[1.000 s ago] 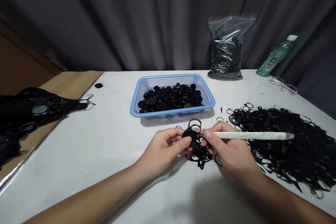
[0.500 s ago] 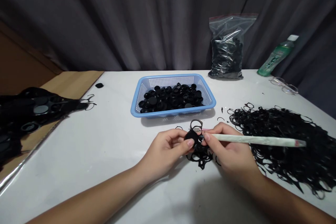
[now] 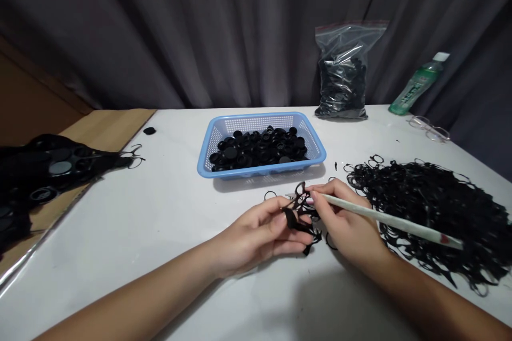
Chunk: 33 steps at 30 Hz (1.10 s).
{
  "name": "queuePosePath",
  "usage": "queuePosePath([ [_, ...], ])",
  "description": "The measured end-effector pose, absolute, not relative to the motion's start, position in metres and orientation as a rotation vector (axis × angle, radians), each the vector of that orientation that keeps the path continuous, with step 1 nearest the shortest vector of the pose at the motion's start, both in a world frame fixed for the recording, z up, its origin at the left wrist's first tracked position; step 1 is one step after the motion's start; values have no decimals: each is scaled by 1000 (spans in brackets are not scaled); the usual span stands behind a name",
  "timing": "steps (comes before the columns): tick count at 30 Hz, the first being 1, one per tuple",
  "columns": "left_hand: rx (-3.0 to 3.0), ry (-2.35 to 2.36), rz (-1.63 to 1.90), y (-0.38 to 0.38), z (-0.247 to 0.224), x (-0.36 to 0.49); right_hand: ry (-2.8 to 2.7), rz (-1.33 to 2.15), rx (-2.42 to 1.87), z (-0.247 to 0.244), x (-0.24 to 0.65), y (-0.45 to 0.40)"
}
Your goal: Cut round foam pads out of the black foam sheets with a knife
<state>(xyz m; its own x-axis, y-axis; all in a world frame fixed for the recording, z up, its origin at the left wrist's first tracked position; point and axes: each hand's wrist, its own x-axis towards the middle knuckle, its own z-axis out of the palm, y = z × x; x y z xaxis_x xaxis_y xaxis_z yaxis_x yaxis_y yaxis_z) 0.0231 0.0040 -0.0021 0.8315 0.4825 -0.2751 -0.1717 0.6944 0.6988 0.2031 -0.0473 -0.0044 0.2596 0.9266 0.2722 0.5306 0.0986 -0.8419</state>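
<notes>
My left hand (image 3: pixel 256 232) pinches a black rubber piece (image 3: pixel 294 219) between thumb and fingers; it is turned edge-on, with thin rings and webbing trailing from it. Close against it, my right hand (image 3: pixel 350 218) grips a long white pen-like tool (image 3: pixel 394 220) with a red mark near its rear end. The front tip of this tool is hidden among the fingers and black strips. My right fingertips also meet the thin black webbing (image 3: pixel 301 194). Loose black rings lie on the table under and beside both hands.
Beyond the hands stands a blue basket (image 3: pixel 262 172) of black round caps. A heap of black ring scraps (image 3: pixel 432 213) lies right. Black sheets with discs (image 3: pixel 60 162) lie left on cardboard. Behind are a zip bag (image 3: pixel 342 80), a green bottle (image 3: pixel 418 85) and glasses (image 3: pixel 430 129).
The black piece has turned from showing its flat round face to edge-on in my left hand. My left fingers have spread underneath it, and the white tool's rear end has swung lower.
</notes>
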Motion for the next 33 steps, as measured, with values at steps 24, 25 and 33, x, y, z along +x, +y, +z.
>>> queuePosePath([
  [24, 1001, 612, 70, 12, 2, 20, -1433, 255, -1309, 1, 197, -62],
  [25, 1021, 631, 59, 11, 3, 20, -1426, 285, -1303, 0, 197, -62],
  [33, 1193, 722, -40, 11, 13, 26, -1280, 466, -1333, -4, 195, -62],
])
